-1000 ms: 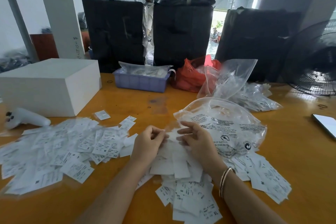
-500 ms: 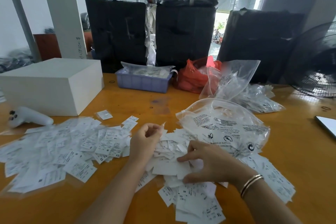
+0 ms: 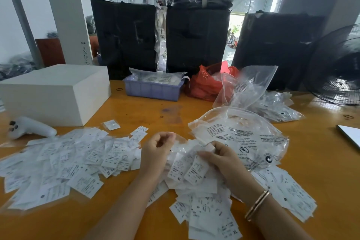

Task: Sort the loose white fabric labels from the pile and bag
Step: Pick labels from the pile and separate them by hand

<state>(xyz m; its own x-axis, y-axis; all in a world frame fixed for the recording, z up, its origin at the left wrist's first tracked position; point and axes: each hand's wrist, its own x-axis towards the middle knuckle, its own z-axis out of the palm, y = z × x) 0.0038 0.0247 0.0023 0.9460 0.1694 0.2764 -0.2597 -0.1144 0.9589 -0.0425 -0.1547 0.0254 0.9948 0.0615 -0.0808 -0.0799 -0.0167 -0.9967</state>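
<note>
On the orange worktable (image 3: 321, 161) the near pile of labels (image 3: 194, 181) lies under both hands, the clear bag (image 3: 243, 136) at one o'clock nearer the right hand (image 3: 222, 160), which pinches two labels (image 3: 187, 167) hanging toward six, while the left hand (image 3: 155, 152) curls loosely, contents unclear

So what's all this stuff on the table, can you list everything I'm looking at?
white fabric labels: many, white, spread left and heaped centre
clear printed plastic bag: one, beside right hand
white rectangular box: one, far left
white handheld controller: one, left edge
lilac plastic tray: one, centre back
red plastic bag: one, right of tray
black floor fan: one, far right
orange wooden table: one
left hand: fingers curled, hold unclear
right hand: pinches labels
</note>
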